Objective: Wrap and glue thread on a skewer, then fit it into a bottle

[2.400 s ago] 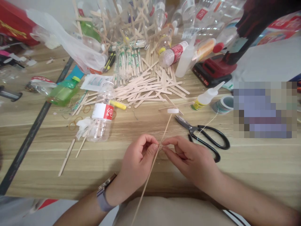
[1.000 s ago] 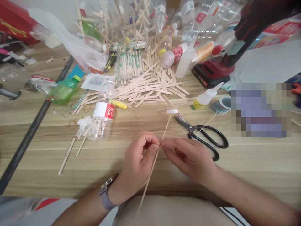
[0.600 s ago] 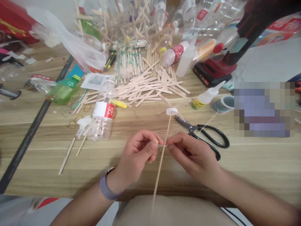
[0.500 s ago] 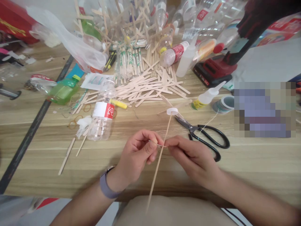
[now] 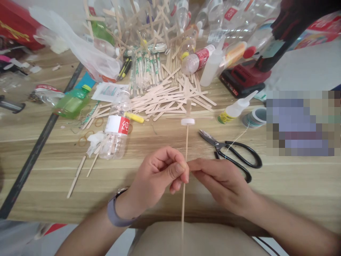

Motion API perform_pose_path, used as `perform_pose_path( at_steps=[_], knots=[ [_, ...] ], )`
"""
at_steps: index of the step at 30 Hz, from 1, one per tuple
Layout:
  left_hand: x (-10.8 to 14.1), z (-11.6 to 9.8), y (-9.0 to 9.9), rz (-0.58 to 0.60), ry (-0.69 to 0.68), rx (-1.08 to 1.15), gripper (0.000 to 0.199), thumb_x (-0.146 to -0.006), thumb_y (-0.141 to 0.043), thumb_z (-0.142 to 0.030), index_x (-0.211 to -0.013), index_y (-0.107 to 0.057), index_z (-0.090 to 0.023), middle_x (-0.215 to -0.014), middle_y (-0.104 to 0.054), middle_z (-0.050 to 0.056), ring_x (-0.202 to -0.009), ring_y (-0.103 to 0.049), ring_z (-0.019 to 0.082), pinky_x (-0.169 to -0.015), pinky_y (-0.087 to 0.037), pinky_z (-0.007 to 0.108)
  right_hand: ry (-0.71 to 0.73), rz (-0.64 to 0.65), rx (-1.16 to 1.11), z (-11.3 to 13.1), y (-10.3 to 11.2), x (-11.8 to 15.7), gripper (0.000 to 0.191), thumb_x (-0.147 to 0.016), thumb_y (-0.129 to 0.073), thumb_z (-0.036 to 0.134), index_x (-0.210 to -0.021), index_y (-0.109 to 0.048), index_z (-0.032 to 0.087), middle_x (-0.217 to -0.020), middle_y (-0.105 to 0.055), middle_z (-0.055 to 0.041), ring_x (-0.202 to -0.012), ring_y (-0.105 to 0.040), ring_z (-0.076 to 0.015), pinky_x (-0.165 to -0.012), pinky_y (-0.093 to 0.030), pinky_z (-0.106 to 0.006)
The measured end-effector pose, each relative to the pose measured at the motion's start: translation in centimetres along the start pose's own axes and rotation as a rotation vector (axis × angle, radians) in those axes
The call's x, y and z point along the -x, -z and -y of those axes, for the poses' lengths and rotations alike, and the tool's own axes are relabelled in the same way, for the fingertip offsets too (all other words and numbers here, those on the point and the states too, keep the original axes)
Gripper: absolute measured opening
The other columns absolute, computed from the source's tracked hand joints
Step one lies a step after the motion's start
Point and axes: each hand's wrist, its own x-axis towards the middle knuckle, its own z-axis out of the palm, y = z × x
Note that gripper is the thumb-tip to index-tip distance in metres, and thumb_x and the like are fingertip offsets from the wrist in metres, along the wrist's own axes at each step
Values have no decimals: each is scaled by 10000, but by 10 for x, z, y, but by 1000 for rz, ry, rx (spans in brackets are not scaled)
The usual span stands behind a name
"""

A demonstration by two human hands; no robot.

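Note:
A thin wooden stick [image 5: 183, 206] runs from a white bottle cap [image 5: 188, 122] down past my fingers toward my lap. Flat wooden pieces [image 5: 188, 106] are joined at the cap end. My left hand [image 5: 165, 174] is closed in a pinch at the stick's middle, its fingertips in front of it. From the right, my right hand [image 5: 221, 183] meets the stick with thumb and index finger pressed together. A fine thread [image 5: 241, 135] leads from a spool [image 5: 254, 118] toward my right hand; between my fingertips it is hidden now. Black-handled scissors [image 5: 220, 145] lie just beyond that hand.
A labelled plastic bottle [image 5: 115, 129] stands left of my hands. Behind lie a pile of flat craft sticks [image 5: 165, 97], a glue bottle [image 5: 234, 110] and a red-black power tool [image 5: 245, 78]. A green bottle [image 5: 73, 103] is farther left.
The stick has swung from slanting to nearly upright in view, its cap end moving left. My left fingertips have moved right and down, over the stick. The thread stretched between my hands is now hidden.

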Motion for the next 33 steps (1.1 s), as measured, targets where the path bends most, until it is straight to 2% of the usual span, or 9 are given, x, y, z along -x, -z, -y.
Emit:
perform_pose_path(
  at_steps=[5, 9, 12, 16, 21, 25, 28, 33],
  knots=[
    [-1, -4, -1, 4, 42, -37, 184, -854, -643, -302, -751, -565, -172, -623, -587, -30, -463, -441, 40, -420, -364, 141, 92, -3, 99, -2, 4, -1, 319, -917, -374, 91, -986, -661, 212, -809, -718, -11, -712, -653, -105, -678, -489, -207],
    [-1, -4, 0, 40, 44, -48, 191, -867, -632, -278, -739, -564, -156, -625, -592, -28, -466, -449, 25, -430, -367, 122, 207, -41, 141, -3, 4, -2, 293, -870, -402, 21, -898, -645, 183, -755, -705, -1, -643, -630, -75, -614, -463, -163],
    [1, -4, -1, 45, 46, -77, 190, -870, -630, -277, -740, -571, -152, -623, -588, -32, -472, -456, 19, -439, -369, 114, 242, -69, 137, -4, 4, -3, 291, -849, -417, -9, -833, -635, 183, -711, -689, 15, -610, -612, -61, -595, -451, -144],
    [3, -10, -2, 58, 42, -140, 190, -868, -632, -288, -745, -578, -153, -630, -591, -29, -491, -476, 24, -464, -389, 121, 263, -64, 117, -4, 5, -4, 316, -839, -415, -26, -861, -642, 193, -728, -688, 19, -620, -611, -63, -608, -454, -147],
    [0, -17, 1, 68, 26, -164, 176, -872, -626, -287, -761, -572, -162, -636, -595, -36, -500, -482, 23, -479, -398, 119, 197, -10, 93, -1, 9, -2, 350, -881, -412, 19, -1016, -646, 241, -826, -716, 15, -703, -646, -93, -644, -470, -185],
    [-4, -16, 4, 69, 18, -148, 164, -884, -611, -281, -775, -568, -166, -639, -594, -40, -503, -479, 21, -475, -391, 112, 102, -19, 42, 1, 8, 0, 338, -914, -410, 78, -1072, -651, 253, -883, -727, -1, -714, -654, -103, -643, -478, -201],
    [-4, -14, 6, 57, 26, -143, 164, -885, -610, -284, -780, -563, -166, -640, -589, -41, -501, -473, 20, -467, -380, 111, 54, -27, 31, 0, 7, 1, 324, -914, -423, 91, -1082, -659, 235, -905, -732, -15, -727, -662, -103, -650, -483, -197],
    [-3, -14, 5, 67, 77, -175, 202, -872, -619, -323, -767, -554, -163, -622, -573, -40, -496, -459, 28, -467, -368, 127, 39, -48, 27, -2, 4, 0, 329, -887, -409, 65, -997, -683, 213, -784, -723, 5, -679, -659, -102, -613, -481, -196]
  ],
)
